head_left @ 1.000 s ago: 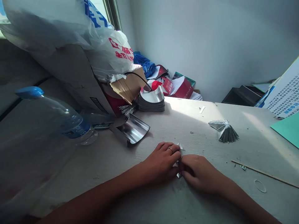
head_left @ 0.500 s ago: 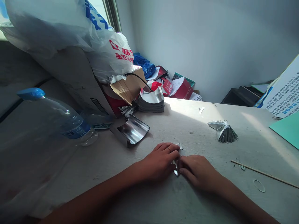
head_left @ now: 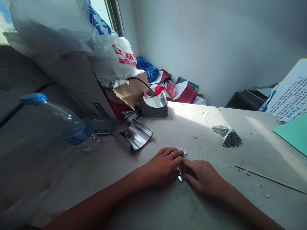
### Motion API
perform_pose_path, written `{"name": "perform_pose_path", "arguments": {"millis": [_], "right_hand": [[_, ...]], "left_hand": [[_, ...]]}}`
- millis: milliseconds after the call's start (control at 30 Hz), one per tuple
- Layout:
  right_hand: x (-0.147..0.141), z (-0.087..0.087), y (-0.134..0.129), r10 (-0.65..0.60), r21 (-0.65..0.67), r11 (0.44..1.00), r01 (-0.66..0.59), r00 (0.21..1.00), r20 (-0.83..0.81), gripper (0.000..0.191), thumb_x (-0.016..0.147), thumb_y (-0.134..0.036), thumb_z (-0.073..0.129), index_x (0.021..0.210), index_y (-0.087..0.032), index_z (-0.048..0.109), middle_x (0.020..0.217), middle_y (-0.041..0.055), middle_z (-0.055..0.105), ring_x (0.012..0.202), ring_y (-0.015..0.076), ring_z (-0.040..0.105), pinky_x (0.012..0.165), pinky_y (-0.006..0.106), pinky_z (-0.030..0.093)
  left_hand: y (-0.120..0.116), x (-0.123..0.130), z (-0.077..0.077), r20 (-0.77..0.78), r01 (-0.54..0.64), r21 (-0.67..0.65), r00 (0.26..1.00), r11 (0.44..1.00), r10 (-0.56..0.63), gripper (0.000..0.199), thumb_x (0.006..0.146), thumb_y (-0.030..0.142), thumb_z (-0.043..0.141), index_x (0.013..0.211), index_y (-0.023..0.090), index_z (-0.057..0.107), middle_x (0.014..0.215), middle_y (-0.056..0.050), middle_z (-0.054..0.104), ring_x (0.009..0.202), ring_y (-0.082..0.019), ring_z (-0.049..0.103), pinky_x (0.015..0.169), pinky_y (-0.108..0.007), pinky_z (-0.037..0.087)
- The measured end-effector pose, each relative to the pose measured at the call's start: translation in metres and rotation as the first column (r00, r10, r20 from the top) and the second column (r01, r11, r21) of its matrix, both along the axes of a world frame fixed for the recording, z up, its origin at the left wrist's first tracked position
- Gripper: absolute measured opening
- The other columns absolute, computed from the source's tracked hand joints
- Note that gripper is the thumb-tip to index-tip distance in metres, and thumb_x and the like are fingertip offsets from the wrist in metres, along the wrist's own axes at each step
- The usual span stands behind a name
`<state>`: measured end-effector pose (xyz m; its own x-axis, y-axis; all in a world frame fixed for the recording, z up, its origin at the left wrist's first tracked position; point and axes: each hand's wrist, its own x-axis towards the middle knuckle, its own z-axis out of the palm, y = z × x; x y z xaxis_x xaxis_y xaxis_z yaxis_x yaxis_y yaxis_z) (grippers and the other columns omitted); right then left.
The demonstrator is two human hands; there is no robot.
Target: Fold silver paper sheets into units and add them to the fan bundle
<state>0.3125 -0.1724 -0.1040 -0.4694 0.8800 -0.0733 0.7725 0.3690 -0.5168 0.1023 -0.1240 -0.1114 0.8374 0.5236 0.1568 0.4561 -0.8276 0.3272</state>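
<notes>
A small folded piece of silver foil paper [head_left: 185, 154] lies flat on the table, mostly covered by my fingers. My left hand [head_left: 165, 164], with a ring on one finger, presses down on it from the left, its fingers bent and close together. From the right, my right hand [head_left: 203, 175] has its curled fingers and thumb pinched at the paper's edge. The two hands nearly meet over it. Only a pointed top corner and a shiny lower tip of the paper show. A bundle of folded silver foil pieces [head_left: 231, 137] is fanned out at the back right.
On the right lie a thin wooden stick [head_left: 271, 177] and a rubber band [head_left: 264, 191]. A curved shiny sheet [head_left: 137, 135] and a stack of curved silver sheets [head_left: 154, 107] lie back left. A plastic bottle [head_left: 72, 124] leans near a carton [head_left: 74, 83]; a green sheet [head_left: 294, 134] is far right.
The whole view has shifted slightly. Both hands stay on the foil paper, with only a very small movement of the right fingers along its edge.
</notes>
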Motion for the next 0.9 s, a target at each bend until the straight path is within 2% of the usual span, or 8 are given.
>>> {"name": "perform_pose_path", "arguments": {"millis": [200, 600, 900], "right_hand": [[0.0000, -0.0003, 0.0025, -0.011, -0.036, 0.999, 0.010, 0.999, -0.033, 0.003, 0.085, -0.019, 0.053, 0.086, -0.020, 0.051, 0.083, 0.0015, 0.067, 0.071, 0.0173, 0.055, 0.064, 0.028, 0.029], [-0.0016, 0.0013, 0.0024, -0.048, -0.038, 0.998, 0.047, 0.998, -0.032, 0.002, 0.086, -0.020, 0.055, 0.088, -0.020, 0.054, 0.084, 0.0021, 0.069, 0.071, 0.0180, 0.057, 0.065, 0.028, 0.031], [0.0020, -0.0013, 0.0050, -0.007, -0.034, 0.999, 0.007, 1.000, 0.008, 0.001, 0.087, -0.021, 0.056, 0.086, -0.020, 0.055, 0.084, 0.0017, 0.070, 0.073, 0.0183, 0.061, 0.064, 0.027, 0.031]], "left_hand": [[0.0002, 0.0001, -0.0071, 0.027, -0.008, 0.035, 1.000, 0.999, 0.007, 0.019, 0.101, 0.032, 0.051, 0.116, 0.021, 0.056, 0.143, -0.007, 0.053, 0.136, -0.027, 0.044, 0.111, -0.043, 0.039], [0.0007, -0.0003, -0.0075, 0.017, -0.010, 0.025, 1.000, 1.000, 0.010, 0.021, 0.100, 0.033, 0.051, 0.118, 0.022, 0.056, 0.145, -0.007, 0.052, 0.136, -0.028, 0.045, 0.110, -0.044, 0.040], [0.0000, 0.0000, -0.0078, 0.012, -0.023, 0.002, 1.000, 1.000, 0.023, 0.021, 0.099, 0.030, 0.054, 0.119, 0.022, 0.055, 0.144, -0.006, 0.052, 0.136, -0.028, 0.044, 0.112, -0.044, 0.038]]}}
